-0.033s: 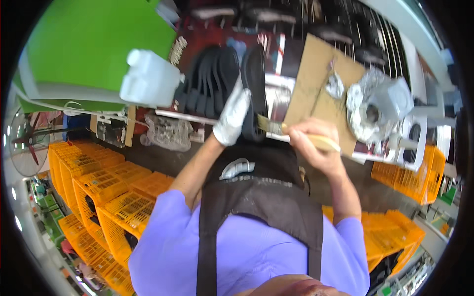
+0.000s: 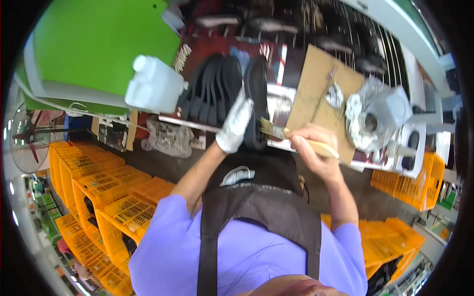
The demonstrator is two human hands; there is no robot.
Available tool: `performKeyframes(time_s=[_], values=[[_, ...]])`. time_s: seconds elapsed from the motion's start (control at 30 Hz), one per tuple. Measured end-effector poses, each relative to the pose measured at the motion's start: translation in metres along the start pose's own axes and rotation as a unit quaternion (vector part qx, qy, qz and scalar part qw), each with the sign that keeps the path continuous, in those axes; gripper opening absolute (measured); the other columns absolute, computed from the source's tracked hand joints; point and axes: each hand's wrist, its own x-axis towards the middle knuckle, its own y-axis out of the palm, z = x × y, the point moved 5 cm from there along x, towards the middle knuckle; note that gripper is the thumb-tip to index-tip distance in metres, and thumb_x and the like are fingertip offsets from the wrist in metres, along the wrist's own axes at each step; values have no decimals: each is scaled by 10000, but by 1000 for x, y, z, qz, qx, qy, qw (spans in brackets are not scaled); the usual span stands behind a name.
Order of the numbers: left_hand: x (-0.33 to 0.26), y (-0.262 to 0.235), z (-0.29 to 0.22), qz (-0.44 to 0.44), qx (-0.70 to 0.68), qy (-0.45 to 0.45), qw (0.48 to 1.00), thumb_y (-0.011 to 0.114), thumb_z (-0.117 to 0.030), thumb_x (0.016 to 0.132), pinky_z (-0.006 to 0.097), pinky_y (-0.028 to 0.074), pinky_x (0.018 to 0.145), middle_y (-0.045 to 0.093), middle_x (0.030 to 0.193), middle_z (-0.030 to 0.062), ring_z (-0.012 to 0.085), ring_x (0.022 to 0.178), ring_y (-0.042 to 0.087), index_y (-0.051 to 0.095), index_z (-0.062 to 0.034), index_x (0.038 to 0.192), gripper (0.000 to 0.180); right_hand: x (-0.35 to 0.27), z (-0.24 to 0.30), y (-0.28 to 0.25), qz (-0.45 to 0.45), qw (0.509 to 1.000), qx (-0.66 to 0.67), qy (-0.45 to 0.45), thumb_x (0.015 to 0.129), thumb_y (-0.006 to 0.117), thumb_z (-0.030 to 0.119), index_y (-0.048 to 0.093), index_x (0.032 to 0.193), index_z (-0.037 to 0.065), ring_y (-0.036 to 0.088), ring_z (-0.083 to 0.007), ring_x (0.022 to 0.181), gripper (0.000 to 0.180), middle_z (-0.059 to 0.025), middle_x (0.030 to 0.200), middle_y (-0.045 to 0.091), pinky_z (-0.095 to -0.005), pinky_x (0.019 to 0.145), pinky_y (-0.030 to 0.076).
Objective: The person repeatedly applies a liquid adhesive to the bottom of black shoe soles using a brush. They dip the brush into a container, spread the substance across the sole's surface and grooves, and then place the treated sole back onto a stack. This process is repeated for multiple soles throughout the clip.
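Observation:
In the middle, a black shoe sole [image 2: 256, 84] stands lengthwise at the table's front edge. My left hand [image 2: 236, 126], in a white glove, is closed around its left side and keeps it upright. Between the bare fingers of my right hand [image 2: 318, 138] is a flat paintbrush [image 2: 324, 149] with a pale wooden handle. Its bristles touch the sole's right edge near the end closest to me. Several more black soles [image 2: 207, 93] stand in a row just left of the gloved hand.
A white plastic jug [image 2: 155, 85] stands at the left, by a green surface [image 2: 103, 44]. Brown cardboard [image 2: 308, 93] lies to the right, beside a foil-wrapped translucent container [image 2: 392, 106]. Black soles on a rack [image 2: 269, 24] fill the back. Orange crates [image 2: 118, 180] are stacked on both sides.
The table and its contents sit slightly lower in the picture. Along the sole's right edge, the brush has shifted a little away from me. Both hands keep their holds.

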Motion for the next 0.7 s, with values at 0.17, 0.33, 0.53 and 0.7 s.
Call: performKeyframes(time_s=[0.17,0.33,0.53,0.7], values=[[-1,0,11,17,-106,-82,991,310,-294,974,301,327,1013,405,1319,76,155,1181,422,234,-22,1388,501,-4,-13,2,28,990,99,94,828,589,113,663,795,-24,560,-109,572,159,-74,645,612,-227,522,428],[-31,9,8,-23,-327,-212,921,283,-362,971,345,457,886,546,1178,112,213,1012,570,392,-44,1302,471,-19,-38,-39,-164,927,326,85,844,598,143,627,813,-43,532,-110,570,191,-83,683,602,-220,529,421],[13,-1,-102,13,-307,-121,944,341,-454,927,353,503,714,584,1007,177,244,827,603,457,-1,1196,539,-37,-60,-56,-236,908,340,58,866,581,193,599,845,-14,507,-109,541,209,-51,616,547,-209,488,394],[189,-34,-235,1,-298,35,954,345,-430,933,339,508,737,550,1090,212,314,932,575,470,40,1146,530,-45,-58,-57,-272,892,353,76,867,582,190,589,845,-1,503,-110,532,192,-48,616,547,-210,473,392]])
